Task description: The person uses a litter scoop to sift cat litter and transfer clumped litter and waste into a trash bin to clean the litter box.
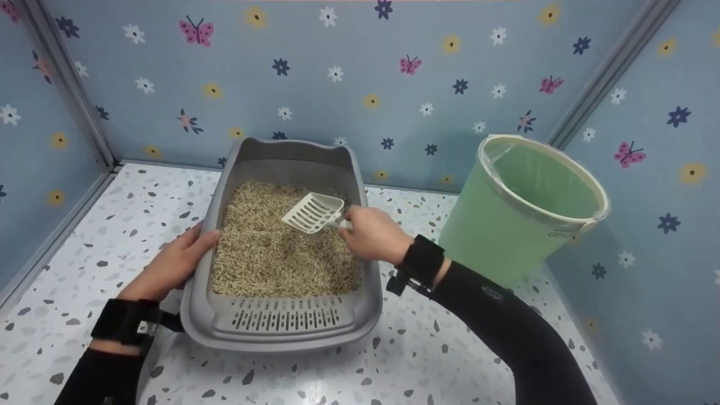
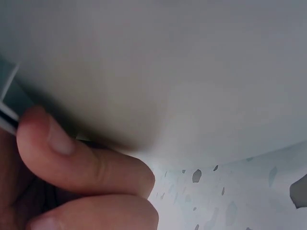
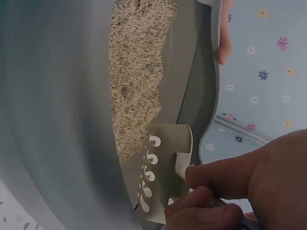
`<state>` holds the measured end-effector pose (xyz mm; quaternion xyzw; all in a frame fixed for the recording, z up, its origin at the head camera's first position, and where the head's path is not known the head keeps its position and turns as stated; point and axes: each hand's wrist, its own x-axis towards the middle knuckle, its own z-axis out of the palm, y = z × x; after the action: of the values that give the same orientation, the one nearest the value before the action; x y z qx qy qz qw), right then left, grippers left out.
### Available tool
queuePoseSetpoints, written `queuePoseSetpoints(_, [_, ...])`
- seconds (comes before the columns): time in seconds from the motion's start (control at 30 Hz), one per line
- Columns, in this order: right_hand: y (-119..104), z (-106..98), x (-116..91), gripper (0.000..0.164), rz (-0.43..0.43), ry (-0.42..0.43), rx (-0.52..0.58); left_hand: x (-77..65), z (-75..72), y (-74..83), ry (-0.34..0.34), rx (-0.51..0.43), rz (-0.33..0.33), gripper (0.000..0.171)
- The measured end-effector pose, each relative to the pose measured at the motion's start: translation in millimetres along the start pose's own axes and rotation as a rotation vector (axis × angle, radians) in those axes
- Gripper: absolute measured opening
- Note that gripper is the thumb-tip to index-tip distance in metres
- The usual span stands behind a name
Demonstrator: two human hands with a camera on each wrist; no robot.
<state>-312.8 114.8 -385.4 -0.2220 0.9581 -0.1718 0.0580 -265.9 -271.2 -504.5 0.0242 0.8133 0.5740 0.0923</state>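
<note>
A grey litter box (image 1: 281, 340) stands on the speckled surface, with tan pellet litter (image 1: 281, 253) spread over its floor. My left hand (image 1: 177, 261) grips the box's left rim, thumb on top; the left wrist view shows its curled fingers (image 2: 96, 170) against the outer wall. A cream slotted litter scoop (image 1: 315, 212) is held by its handle in my right hand (image 1: 374, 232), at the right side of the box. Its head hangs over the litter, slots facing up, with nothing lying on it in the head view. From the right wrist, the scoop (image 3: 168, 167) shows close to my fingers.
To the right stands a pale green bin (image 1: 489, 225) with a cream rim and a clear liner. Behind the box rises a flower-patterned wall panel (image 1: 337, 95), with similar panels at both sides. The box has a perforated front ledge (image 1: 281, 329).
</note>
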Motion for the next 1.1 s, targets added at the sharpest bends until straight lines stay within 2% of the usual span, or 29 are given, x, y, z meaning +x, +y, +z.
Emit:
queuePoseSetpoints(0.23, [-14.4,13.7,18.5,0.022,-0.038,-0.079,-0.104,-1.2,-0.7,2.9,0.002,0.010,-0.006,0.082])
queuePoseSetpoints(0.43, [-23.2,24.1,29.6,0.035,-0.078,-0.137,-0.176,-0.2,-1.0,0.6,0.005,0.017,0.001,0.083])
queuePoseSetpoints(0.6, [-25.5,30.8,41.0,0.037,-0.098,-0.215,-0.231,0.8,-0.3,0.1,0.005,0.018,-0.009,0.083])
queuePoseSetpoints(0.77, [-25.6,38.7,48.4,0.037,-0.077,-0.308,-0.246,1.1,0.1,-0.3,0.004,0.019,-0.021,0.084])
queuePoseSetpoints(0.97, [-26.8,47.8,53.7,0.043,-0.097,-0.368,-0.295,0.2,-0.3,0.3,0.001,0.003,-0.010,0.084])
queuePoseSetpoints(1.1, [-27.9,50.1,56.9,0.044,-0.076,-0.417,-0.284,0.1,-0.2,0.9,0.000,-0.008,-0.008,0.083])
